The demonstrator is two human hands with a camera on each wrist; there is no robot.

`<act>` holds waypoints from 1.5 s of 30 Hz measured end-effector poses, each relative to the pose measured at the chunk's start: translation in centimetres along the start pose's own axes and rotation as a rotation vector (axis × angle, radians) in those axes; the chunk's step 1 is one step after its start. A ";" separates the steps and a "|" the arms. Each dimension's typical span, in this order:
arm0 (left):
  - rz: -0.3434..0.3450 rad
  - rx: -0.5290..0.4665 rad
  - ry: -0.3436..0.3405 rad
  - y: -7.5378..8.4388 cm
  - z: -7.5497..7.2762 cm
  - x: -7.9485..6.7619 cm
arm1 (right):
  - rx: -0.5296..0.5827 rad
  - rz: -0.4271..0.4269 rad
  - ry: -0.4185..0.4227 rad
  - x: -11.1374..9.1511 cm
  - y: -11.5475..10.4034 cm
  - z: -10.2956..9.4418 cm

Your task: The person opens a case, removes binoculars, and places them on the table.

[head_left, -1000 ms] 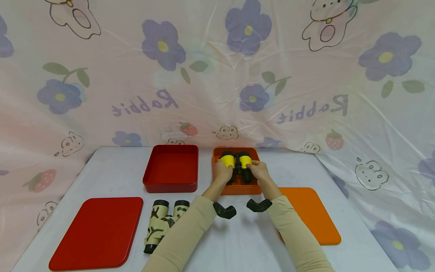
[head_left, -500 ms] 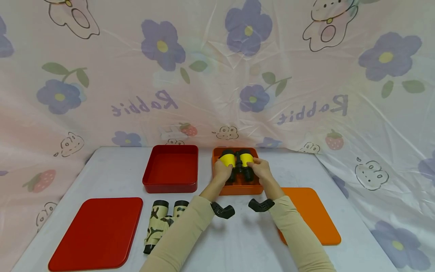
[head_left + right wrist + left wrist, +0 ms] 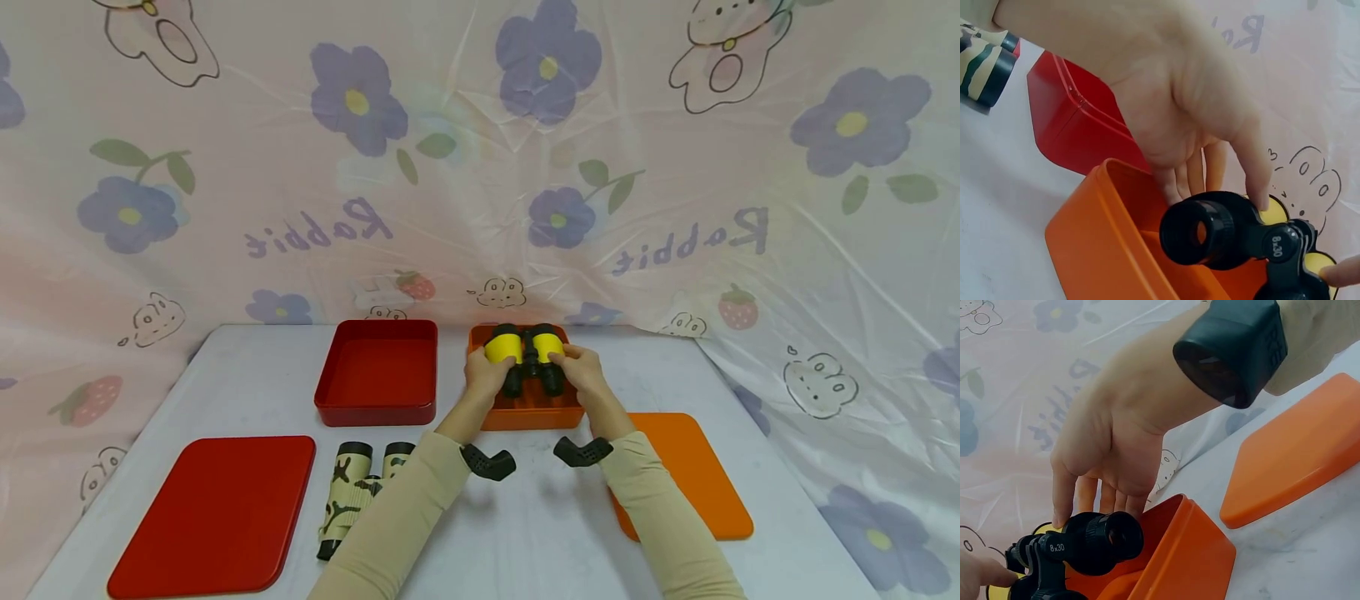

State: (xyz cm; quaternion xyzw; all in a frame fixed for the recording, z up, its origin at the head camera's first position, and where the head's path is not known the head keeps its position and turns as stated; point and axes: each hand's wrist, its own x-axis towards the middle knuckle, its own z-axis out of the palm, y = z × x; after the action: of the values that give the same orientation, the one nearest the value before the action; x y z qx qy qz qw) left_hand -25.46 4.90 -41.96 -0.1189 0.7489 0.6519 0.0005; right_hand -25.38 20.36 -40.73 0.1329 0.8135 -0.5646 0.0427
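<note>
Black-and-yellow binoculars (image 3: 531, 354), marked 8x30, are held level with or just above the rim of an orange box (image 3: 531, 419). My left hand (image 3: 484, 375) grips the left barrel, its thumb on the yellow band. On the other barrel, my right hand (image 3: 588, 375) does the same. The left wrist view shows the right hand (image 3: 1116, 431) with its thumb on top and its fingers down along the far side of the barrel. In the right wrist view, the left hand (image 3: 1191, 94) reaches down between the barrel and the box wall.
A red box (image 3: 377, 414) stands open left of the orange one. Camouflage binoculars (image 3: 347, 492) lie partly behind my left sleeve. A red lid (image 3: 217, 517) is at front left, and an orange lid (image 3: 686, 475) lies partly under my right forearm.
Both hands have lifted the black-and-yellow binoculars a little, from down inside the orange box up to around its rim. The lids, the red box and the camouflage binoculars stay put.
</note>
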 end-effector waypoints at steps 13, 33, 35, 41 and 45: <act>-0.003 -0.060 -0.016 0.1 -1.0 0.1 | 0.174 0.083 -0.037 0.1 -0.5 -1.0; -0.052 -0.076 -0.027 0.7 -1.7 -0.3 | 0.268 0.093 -0.067 -0.2 -0.4 -2.0; -0.050 -0.076 -0.029 0.7 -1.8 -0.3 | 0.269 0.091 -0.064 -0.3 -0.4 -2.1; -0.041 -0.096 -0.048 0.7 -1.9 -0.5 | 0.302 0.091 -0.079 -0.3 -0.4 -2.1; -0.041 -0.101 -0.059 0.7 -2.0 -0.7 | 0.303 0.093 -0.084 -0.4 -0.5 -2.2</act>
State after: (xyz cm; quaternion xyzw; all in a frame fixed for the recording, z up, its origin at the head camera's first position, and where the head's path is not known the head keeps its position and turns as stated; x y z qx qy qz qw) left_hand -24.64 3.12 -40.86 -0.1148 0.7120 0.6921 0.0297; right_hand -24.96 22.18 -39.43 0.1517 0.7094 -0.6834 0.0821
